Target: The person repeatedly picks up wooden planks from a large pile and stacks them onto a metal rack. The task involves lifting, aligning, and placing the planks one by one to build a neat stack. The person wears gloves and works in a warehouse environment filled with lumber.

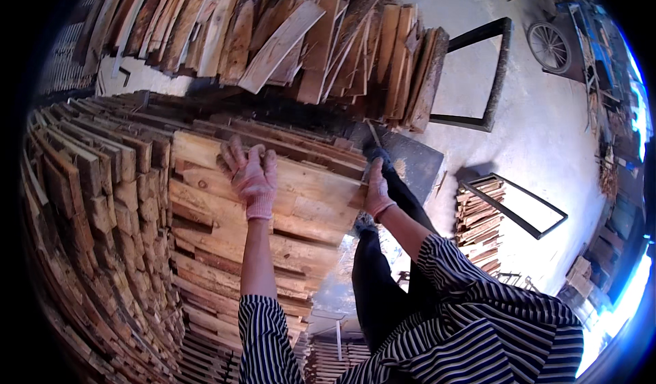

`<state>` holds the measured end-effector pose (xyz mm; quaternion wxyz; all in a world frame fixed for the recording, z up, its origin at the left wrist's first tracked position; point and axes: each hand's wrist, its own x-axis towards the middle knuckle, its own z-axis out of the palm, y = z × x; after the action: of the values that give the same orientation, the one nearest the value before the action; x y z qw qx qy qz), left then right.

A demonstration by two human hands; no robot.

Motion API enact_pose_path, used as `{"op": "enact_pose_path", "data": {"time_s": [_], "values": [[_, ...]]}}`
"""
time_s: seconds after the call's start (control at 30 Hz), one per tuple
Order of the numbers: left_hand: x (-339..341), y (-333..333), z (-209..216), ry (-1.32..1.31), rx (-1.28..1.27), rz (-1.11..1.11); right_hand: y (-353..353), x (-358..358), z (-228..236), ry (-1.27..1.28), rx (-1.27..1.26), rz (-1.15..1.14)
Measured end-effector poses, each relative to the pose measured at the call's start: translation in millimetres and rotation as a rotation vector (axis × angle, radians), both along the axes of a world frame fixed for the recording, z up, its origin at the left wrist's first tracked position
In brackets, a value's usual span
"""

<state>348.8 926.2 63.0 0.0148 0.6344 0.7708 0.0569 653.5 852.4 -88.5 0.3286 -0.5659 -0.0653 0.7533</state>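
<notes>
A wide pale wooden board (307, 186) lies on top of a stack of boards in front of me. My left hand (256, 182), in a pinkish knitted glove, rests on the board's left part with its fingers apart. At the board's right end, my right hand (378, 191) is wrapped around the end, also gloved; its fingertips are partly hidden. Along the far side of the board run darker, rough planks (287, 141). Below it, more layered boards (232, 247) show their uneven edges.
Tall stacks of planks (109, 199) rise close on my left. Across the far side stands a row of leaning rough boards (273, 35). Dark rectangular frames (502, 76) stand on the pale floor to the right, near a lower wood pile (478, 220) and a spoked wheel (549, 47).
</notes>
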Motion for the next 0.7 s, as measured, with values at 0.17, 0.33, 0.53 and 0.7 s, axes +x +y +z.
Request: {"op": "enact_pose_path", "data": {"time_s": [0.17,0.33,0.53,0.7], "values": [[-1,-4,6,-0.017,-0.034,-0.001,39,-2,78,-0.397,-0.021,0.301],[2,-1,-2,-0.067,-0.022,-0.011,103,78,16,-1.089,0.189,0.501],[1,1,-10,-0.124,-0.005,-0.001,262,158,-32,-1.426,-0.016,0.357],[-1,1,-24,-0.093,0.025,0.005,310,170,-96,-1.390,-0.290,0.322]]}}
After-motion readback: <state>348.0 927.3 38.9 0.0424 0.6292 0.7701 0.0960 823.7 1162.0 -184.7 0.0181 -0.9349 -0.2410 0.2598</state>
